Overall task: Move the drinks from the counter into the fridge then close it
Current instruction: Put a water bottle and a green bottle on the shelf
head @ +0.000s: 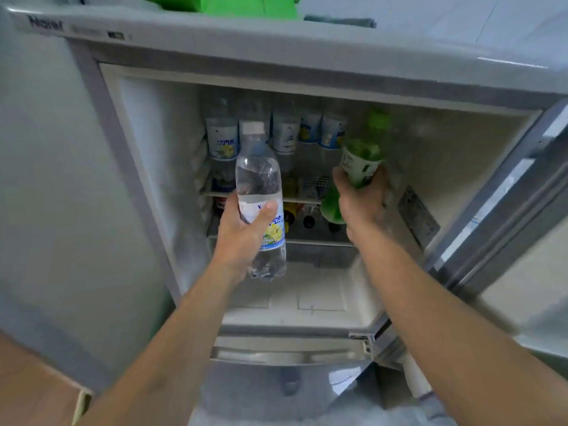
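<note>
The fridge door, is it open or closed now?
Open. The fridge door is swung aside to the right, and the bottles on the shelf inside are visible.

A green bag [233,6] lies on top of the appliance, partly cut off by the upper edge; just to its right lies a folded grey-blue cloth [341,21]; behind them runs a pale tiled wall [461,16]; at the lower left corner shows a patch of brown wooden floor [27,385], with a small pale yellow-green object [81,405] just beside it.
</note>
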Demonstrator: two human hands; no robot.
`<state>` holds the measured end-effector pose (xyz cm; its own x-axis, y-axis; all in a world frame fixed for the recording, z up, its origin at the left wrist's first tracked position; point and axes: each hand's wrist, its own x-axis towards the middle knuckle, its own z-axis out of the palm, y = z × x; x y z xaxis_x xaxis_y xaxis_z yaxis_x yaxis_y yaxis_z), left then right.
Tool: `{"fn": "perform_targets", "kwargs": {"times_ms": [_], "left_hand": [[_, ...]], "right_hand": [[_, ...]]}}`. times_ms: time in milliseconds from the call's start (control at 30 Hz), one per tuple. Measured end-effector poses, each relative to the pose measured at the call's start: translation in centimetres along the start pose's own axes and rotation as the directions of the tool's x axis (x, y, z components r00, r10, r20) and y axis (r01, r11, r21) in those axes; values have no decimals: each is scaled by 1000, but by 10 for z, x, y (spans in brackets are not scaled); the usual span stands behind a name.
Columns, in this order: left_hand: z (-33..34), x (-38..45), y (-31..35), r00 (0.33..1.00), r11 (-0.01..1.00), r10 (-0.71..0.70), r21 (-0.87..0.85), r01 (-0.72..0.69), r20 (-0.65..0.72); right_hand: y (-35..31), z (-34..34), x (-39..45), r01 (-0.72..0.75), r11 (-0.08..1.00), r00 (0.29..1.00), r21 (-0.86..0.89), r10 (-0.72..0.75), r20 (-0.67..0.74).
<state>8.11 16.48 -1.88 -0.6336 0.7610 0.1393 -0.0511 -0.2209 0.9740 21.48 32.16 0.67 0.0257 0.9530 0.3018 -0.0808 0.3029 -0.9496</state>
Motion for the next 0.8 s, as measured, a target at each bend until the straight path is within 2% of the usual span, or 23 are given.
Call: {"fn": "perform_targets", "kwargs": {"times_ms": [67, 233, 367, 500, 800], "left_hand": [[7, 14, 3, 1000, 1000, 10, 6, -10, 10], [28, 44, 5, 999, 999, 40, 7, -40, 9], [48, 61, 5, 999, 999, 43, 3, -43, 21], [63, 73, 1, 998, 998, 64, -2, -64, 29], [68, 81, -8, 996, 996, 76, -50, -74, 42]], "right_hand": [[4, 9, 23, 14, 1000, 1000, -1, -14, -26], [23, 22, 79, -20, 997, 999, -71, 22, 28], [39, 27, 114, -22, 991, 1000, -134, 24, 15], [45, 33, 143, -89, 972, 996, -217, 89, -9], [50, 46, 168, -98, 904, 994, -417, 69, -85]]}}
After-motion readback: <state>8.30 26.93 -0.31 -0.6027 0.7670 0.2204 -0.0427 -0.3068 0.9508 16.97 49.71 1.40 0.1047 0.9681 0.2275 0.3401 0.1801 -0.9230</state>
